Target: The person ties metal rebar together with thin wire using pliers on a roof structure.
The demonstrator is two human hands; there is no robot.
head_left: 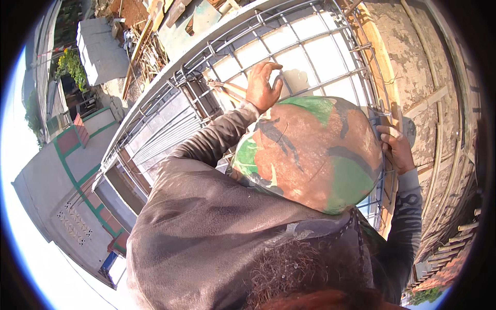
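Brown-sleeved, my left hand [264, 87] hovers over a grid of steel reinforcing bars [295, 49], with thumb and fingers bent but apart. Nothing shows between them. Beyond the grid's right side, my right hand [397, 150] has its fingers curled close to a bar along the wooden board [385, 77]. Whatever those fingers hold, if anything, is hidden. Between the hands a rounded camouflage cloth [310, 155], like a hat, covers the middle of the grid. Brown hooded clothing [201, 222] fills the lower middle.
Bars tied in a long cage [155, 111] run along the concrete edge at left. A rough wall with poles [439, 103] rises at right. Timber scraps [150, 49] lie at the upper left. A building with green trim [77, 181] stands lower down at far left.
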